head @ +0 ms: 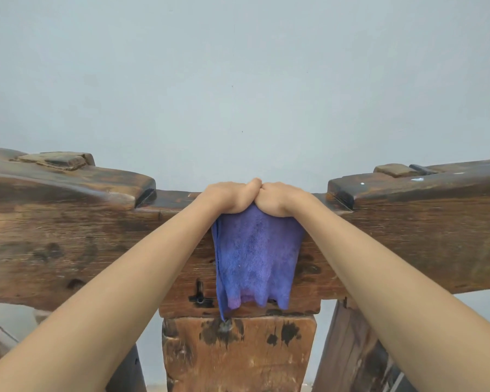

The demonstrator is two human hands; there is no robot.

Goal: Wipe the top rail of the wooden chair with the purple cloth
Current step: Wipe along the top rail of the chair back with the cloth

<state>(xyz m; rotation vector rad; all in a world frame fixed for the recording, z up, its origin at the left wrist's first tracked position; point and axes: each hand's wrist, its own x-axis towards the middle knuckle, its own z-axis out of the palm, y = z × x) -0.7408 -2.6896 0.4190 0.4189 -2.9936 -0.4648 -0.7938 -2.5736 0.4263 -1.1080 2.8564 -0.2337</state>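
**A:** From the head camera, where is the purple cloth [255, 256]?

**B:** It is draped over the middle of the top rail [68, 236] of the wooden chair [238, 355]. Its upper edge lies on the rail's top surface under the hands, and the rest hangs down the near face, with the ragged lower hem reaching the rail's bottom edge, just above the wide centre splat.

**A:** And the hands?

**B:** Both sit on the rail's top edge at the centre, side by side and touching each other at the knuckles. The left hand [229, 198] has its fingers curled over the rail, clamped on the cloth's upper left part. The right hand [280, 199] does the same on the upper right part. The fingertips go over the far side, so I cannot tell how far they wrap.

**A:** What does the rail look like to either side?

**B:** Dark, worn wood. It steps up into thicker raised sections towards the left and right ends, each with a square peg standing out of the top. A small dark metal fitting [200, 295] is fixed to the near face just left of the cloth's lower edge.

**A:** Anything behind?

**B:** A plain pale wall [238, 80] fills the upper half.
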